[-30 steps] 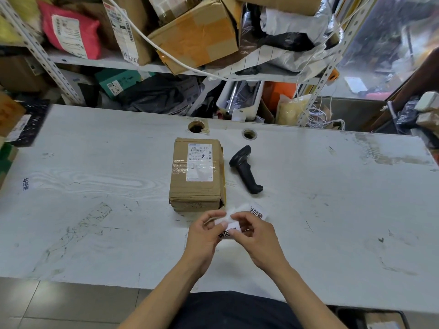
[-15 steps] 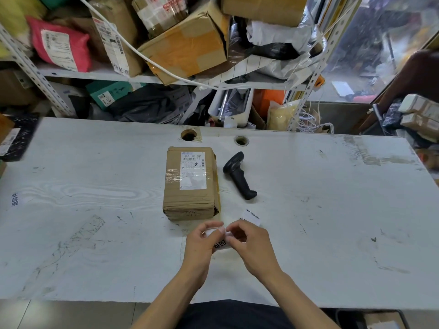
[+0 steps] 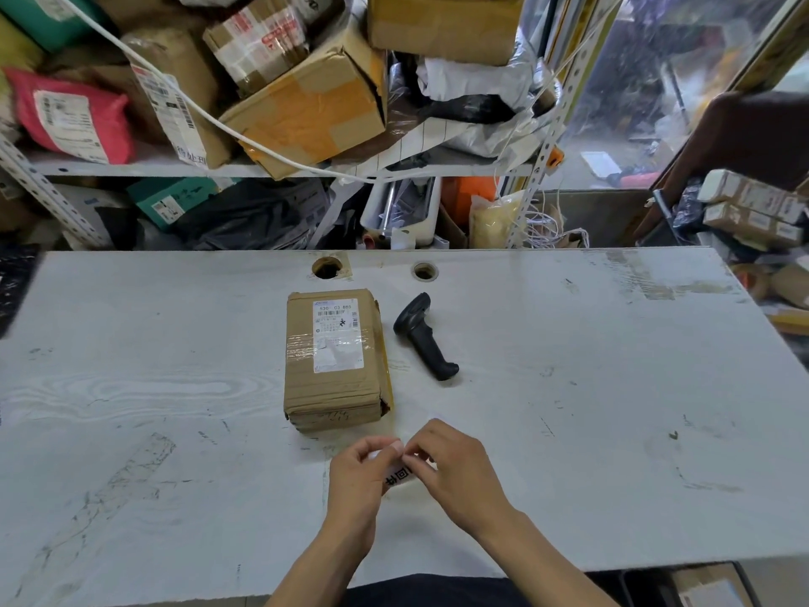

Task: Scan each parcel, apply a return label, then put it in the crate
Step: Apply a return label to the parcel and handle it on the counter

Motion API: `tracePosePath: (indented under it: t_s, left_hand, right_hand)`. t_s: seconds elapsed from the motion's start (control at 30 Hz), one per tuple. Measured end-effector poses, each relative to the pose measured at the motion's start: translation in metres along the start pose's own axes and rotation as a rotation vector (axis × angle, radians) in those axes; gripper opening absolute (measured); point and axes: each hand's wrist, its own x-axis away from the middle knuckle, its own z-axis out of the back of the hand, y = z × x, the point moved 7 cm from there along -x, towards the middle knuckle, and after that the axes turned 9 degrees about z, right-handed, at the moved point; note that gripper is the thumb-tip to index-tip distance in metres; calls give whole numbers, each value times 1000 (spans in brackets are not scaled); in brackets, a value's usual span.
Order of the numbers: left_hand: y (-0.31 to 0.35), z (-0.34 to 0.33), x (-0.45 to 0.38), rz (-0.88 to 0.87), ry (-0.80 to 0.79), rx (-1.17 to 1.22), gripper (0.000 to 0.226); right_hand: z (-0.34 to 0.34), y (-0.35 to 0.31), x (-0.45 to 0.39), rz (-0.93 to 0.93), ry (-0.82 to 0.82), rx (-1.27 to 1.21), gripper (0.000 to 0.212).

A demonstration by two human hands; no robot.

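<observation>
Head view, looking down at a scuffed white table [image 3: 569, 409]. Left hand [image 3: 357, 479] and right hand [image 3: 455, 470] close together above the near edge, fingertips curled in and pinching a small white return label [image 3: 399, 473] between them; black printed characters on the visible strip, the rest hidden by fingers. Whether the label is coming off a backing: cannot tell.

Just beyond the hands, a brown cardboard parcel [image 3: 335, 359] lying flat on the table, long side running away from the viewer, wrapped in clear tape, a white shipping label [image 3: 337, 335] with barcode on its top face. Untouched by either hand.

Just right of the parcel, apart from it, a black handheld scanner [image 3: 424, 337] on its side, head towards the far edge, grip towards the near edge.

Two round cable holes [image 3: 326, 268] in the table near its far edge. Behind, metal shelving [image 3: 131, 168] crammed with cardboard boxes, a pink mailer bag [image 3: 72, 113], grey and black poly bags, a white cable [image 3: 210, 120] sagging across.
</observation>
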Motion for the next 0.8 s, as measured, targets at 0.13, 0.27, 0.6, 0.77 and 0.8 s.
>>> tracePosePath:
  t_s: [0.13,0.27,0.6,0.77,0.8]
  left_hand:
    - [-2,1,0,31,31,-11,6]
    - [-2,2,1,60,73,-36,4]
    - [13,3,3,25,147,-148,26]
    - [18,4,8,15,169,-171,26]
    - [19,5,9,13,169,-178,25]
  right_hand:
    - [-2,-1,0,31,-14,30,13]
    - [-7,4,1,17,-28,-25,10]
    - [-16,16,3,65,28,39,9]
    - [-14,11,2,103,-7,69,8]
    - [-14,10,2,108,-19,83,9]
